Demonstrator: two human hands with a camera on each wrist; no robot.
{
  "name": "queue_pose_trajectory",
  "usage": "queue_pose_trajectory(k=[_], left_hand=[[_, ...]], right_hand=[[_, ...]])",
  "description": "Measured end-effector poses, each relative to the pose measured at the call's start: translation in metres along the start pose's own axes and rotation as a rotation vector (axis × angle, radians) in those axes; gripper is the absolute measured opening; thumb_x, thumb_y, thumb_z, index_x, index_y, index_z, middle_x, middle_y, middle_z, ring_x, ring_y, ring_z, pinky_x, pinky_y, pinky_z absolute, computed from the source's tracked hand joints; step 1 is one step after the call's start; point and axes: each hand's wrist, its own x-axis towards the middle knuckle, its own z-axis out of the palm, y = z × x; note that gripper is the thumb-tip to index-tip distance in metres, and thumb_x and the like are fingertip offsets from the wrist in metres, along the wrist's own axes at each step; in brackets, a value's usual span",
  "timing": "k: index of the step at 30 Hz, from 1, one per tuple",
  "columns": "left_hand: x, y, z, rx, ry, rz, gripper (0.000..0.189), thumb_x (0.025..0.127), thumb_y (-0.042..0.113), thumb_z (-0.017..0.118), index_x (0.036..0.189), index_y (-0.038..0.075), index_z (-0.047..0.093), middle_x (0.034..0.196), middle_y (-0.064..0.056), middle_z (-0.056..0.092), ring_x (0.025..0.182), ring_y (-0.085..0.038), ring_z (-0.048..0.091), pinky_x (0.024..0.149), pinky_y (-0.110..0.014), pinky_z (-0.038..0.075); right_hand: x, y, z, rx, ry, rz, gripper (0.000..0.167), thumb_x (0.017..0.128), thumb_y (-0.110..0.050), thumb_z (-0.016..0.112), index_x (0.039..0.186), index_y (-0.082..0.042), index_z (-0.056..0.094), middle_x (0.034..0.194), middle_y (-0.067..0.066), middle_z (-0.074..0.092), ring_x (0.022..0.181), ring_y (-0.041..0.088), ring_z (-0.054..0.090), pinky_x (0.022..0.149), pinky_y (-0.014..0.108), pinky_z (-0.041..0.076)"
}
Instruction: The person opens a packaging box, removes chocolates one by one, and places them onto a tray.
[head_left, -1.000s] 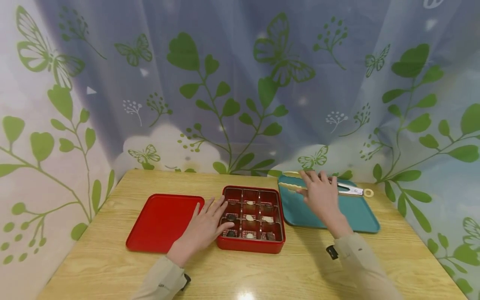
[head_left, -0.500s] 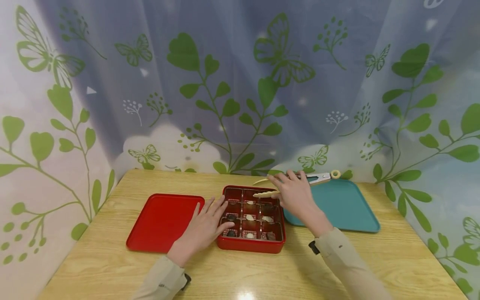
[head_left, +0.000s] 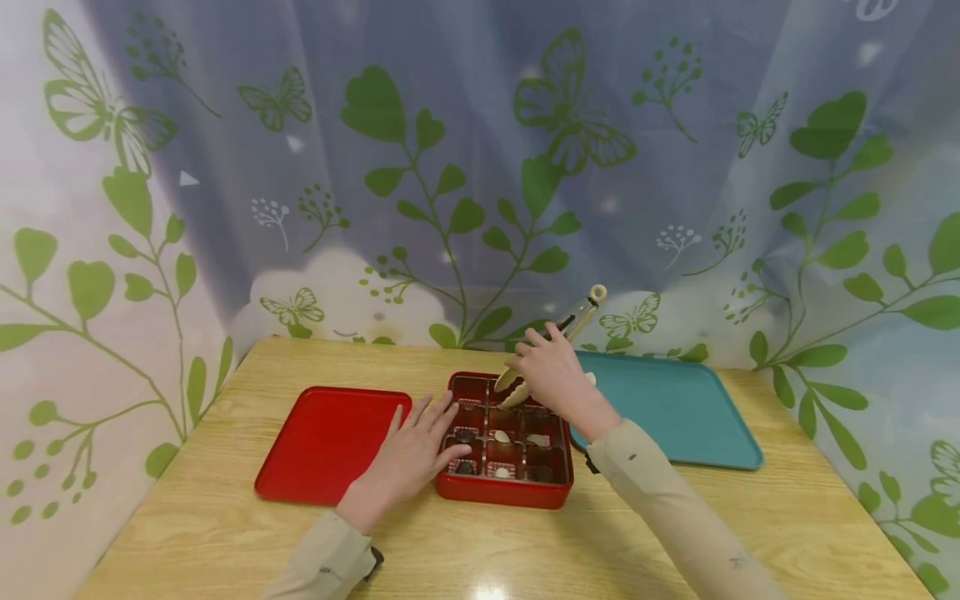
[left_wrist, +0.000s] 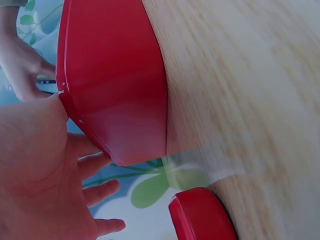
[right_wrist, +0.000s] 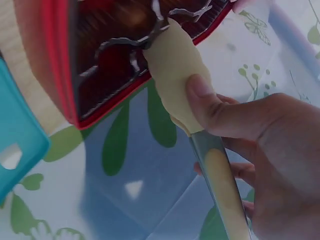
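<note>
A red tin box [head_left: 501, 493] with a brown divided insert stands in the middle of the table. Several small dark and pale chocolates sit in its compartments, among them a pale one [head_left: 501, 436] in the middle. My left hand [head_left: 408, 454] lies with spread, straight fingers at the box's left rim; the left wrist view shows the palm beside the red wall [left_wrist: 115, 85]. My right hand [head_left: 551, 371] grips a pair of tongs [head_left: 577, 318], pale-tipped with metal arms. Their pale heads [right_wrist: 175, 70] point down into the back compartments, slightly apart. What lies between them is hidden.
A flat red lid or tray [head_left: 330, 446] lies left of the box. On the right is a teal tray [head_left: 675, 408], its left edge close to the box and partly behind my right hand. A leaf-patterned curtain [head_left: 465, 167] hangs behind the wooden table [head_left: 420, 558].
My right hand has carried the tongs left from above the teal tray to the box. The tongs have swung steeper, tips lowered into the back compartments. My left hand has stayed put.
</note>
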Motion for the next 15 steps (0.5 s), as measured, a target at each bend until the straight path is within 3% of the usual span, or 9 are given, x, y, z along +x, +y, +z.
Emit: queue_pose_trajectory(k=[9, 15], left_hand=[[0.001, 0.000, 0.000, 0.004, 0.006, 0.000, 0.071, 0.102, 0.052, 0.051, 0.154, 0.006, 0.043, 0.164, -0.013, 0.032, 0.150, -0.041, 0.026, 0.118, -0.067, 0.020], [0.000, 0.000, 0.000, 0.012, 0.006, -0.004, 0.071, 0.101, 0.052, 0.052, 0.154, 0.006, 0.043, 0.164, -0.012, 0.032, 0.150, -0.042, 0.028, 0.118, -0.067, 0.020]], right_hand=[[0.017, -0.020, 0.001, -0.117, -0.120, -0.046, 0.021, 0.087, -0.030, 0.081, 0.108, -0.034, 0.079, 0.113, -0.013, 0.073, 0.120, 0.019, 0.055, 0.111, 0.047, 0.038], [0.011, -0.019, 0.003, -0.086, -0.070, -0.036, 0.022, 0.088, -0.029, 0.080, 0.109, -0.033, 0.079, 0.114, -0.011, 0.073, 0.117, 0.020, 0.057, 0.107, 0.048, 0.040]])
